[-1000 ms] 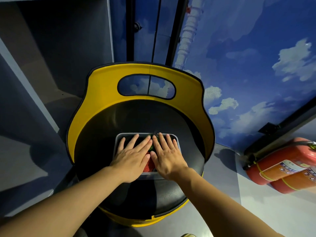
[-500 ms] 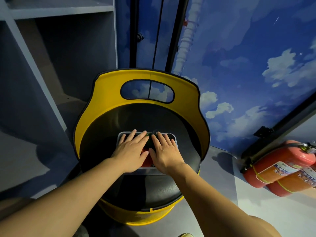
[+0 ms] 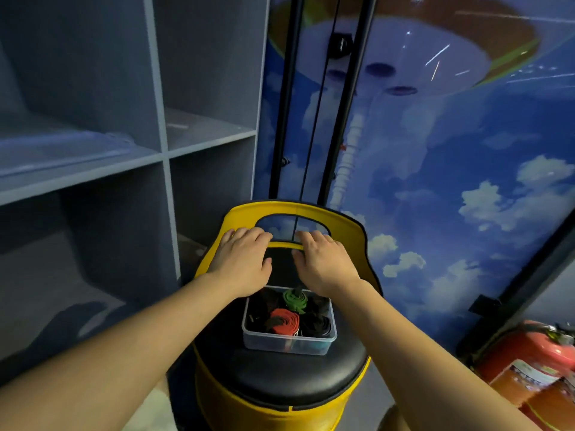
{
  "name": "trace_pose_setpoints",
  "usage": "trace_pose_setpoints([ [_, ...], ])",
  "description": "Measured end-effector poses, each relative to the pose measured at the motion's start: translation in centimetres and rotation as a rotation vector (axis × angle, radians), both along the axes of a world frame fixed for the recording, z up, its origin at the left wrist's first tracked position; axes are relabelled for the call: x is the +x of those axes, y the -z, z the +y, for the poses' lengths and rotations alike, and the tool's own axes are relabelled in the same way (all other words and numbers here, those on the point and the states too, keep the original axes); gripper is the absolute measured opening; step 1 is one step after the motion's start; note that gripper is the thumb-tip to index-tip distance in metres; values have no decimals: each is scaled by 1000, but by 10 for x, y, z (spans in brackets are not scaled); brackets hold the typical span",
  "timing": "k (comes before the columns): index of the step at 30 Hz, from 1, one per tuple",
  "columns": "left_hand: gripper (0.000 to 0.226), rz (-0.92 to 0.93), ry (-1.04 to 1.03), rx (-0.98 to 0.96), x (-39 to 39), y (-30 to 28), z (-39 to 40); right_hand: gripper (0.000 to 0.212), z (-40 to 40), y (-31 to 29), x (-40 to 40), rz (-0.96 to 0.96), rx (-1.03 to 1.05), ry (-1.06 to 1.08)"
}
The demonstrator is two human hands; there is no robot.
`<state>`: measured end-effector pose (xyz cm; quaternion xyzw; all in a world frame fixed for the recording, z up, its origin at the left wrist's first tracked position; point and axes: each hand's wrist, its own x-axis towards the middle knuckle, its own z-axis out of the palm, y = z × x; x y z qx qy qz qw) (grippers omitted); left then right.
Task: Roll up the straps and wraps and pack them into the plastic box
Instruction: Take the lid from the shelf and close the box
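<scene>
Plastic box [image 3: 289, 335]: clear, on the black seat of a yellow stool [image 3: 357, 231], holding red roll [image 3: 284, 320], green roll [image 3: 295, 299] and dark rolls. Long axis 9-to-3. Left hand [image 3: 242, 262] and right hand [image 3: 323, 262]: fingers relaxed, holding nothing, at the backrest. Box lies at 6 o'clock from both hands, roughly equally near.

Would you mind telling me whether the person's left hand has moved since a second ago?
Yes. The left hand has lifted off the clear plastic box and gone forward to the yellow chair backrest, at its handle opening.
</scene>
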<state>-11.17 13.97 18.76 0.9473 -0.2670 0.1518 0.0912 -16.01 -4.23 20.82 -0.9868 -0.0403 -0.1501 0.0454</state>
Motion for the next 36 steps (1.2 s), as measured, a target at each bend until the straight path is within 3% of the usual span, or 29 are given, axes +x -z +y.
trace_pose_setpoints([
  [7, 60, -180, -117, -16, -28, -82, 61, 47, 53, -83, -17, -129, -18, -134],
  [16, 60, -277, -289, 26, -32, -150, 152, 55, 131, -141, 6, -206, 5, -302],
  [19, 63, -284, -376, 39, -27, -157, 183, 59, 162, -153, 22, -249, -16, -383],
  [26, 94, -163, -579, 164, -1, -149, 243, 67, 222, -149, 77, -220, -84, -524],
  [36, 99, -55, -721, 179, 41, -131, 281, 78, 285, -129, 150, -39, -141, -585],
])
